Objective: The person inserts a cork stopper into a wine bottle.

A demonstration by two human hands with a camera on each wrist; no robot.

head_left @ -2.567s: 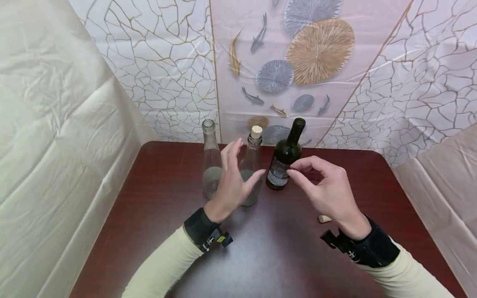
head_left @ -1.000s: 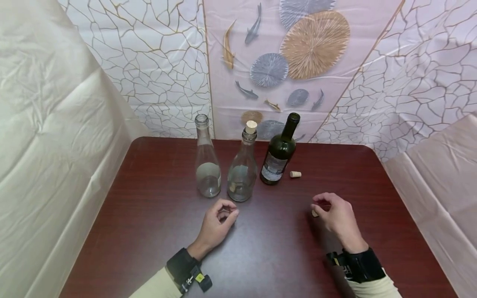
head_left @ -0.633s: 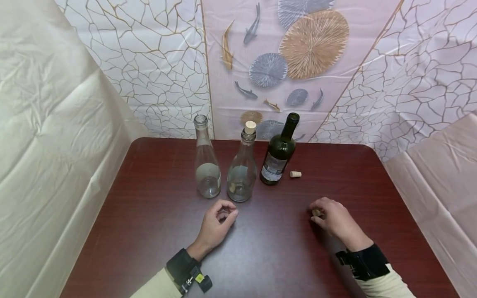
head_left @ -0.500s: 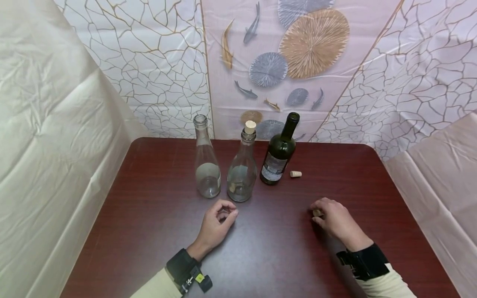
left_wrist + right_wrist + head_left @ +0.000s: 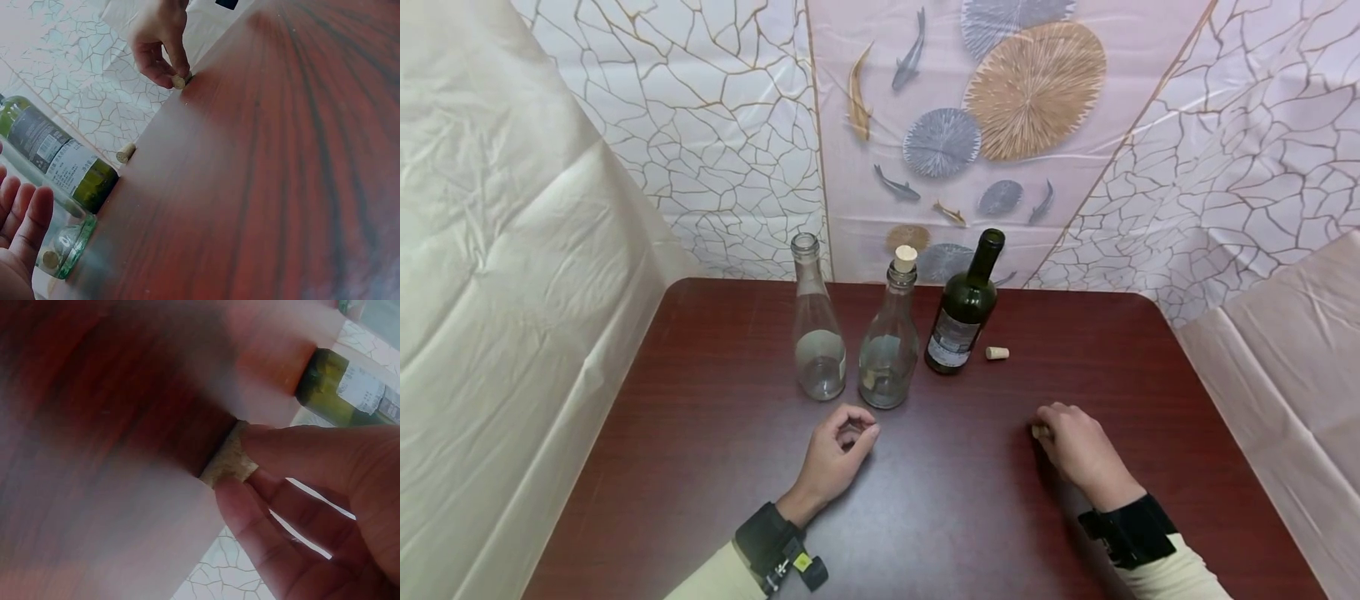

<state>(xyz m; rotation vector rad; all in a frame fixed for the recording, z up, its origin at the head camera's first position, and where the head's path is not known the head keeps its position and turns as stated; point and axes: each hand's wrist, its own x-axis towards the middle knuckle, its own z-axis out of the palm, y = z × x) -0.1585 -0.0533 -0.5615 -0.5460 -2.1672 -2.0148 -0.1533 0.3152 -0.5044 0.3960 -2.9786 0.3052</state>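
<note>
My right hand (image 5: 1081,450) pinches a cork (image 5: 231,459) between thumb and fingertips at the right of the table; the cork is on the tabletop or just at it. My left hand (image 5: 835,450) rests on the table with loosely curled fingers and holds nothing, just in front of the bottles. Behind it stand a clear bottle (image 5: 820,342) with an uncovered mouth and a second clear bottle (image 5: 887,350) with a cork (image 5: 906,258) in its neck. A dark green bottle (image 5: 962,317) with a label stands to their right. Beside it lies a loose cork (image 5: 997,353).
The dark red wooden table (image 5: 722,467) has rounded back corners. A patterned cloth (image 5: 737,133) hangs just behind the bottles, with pale cloth at the left and right sides. In the left wrist view a cork (image 5: 50,260) shows inside a clear bottle.
Both hands have come down from beside the bottles since the earliest frame. The right hand has reached the cork at the right and closed its fingertips on it. The left hand has lately stayed still.
</note>
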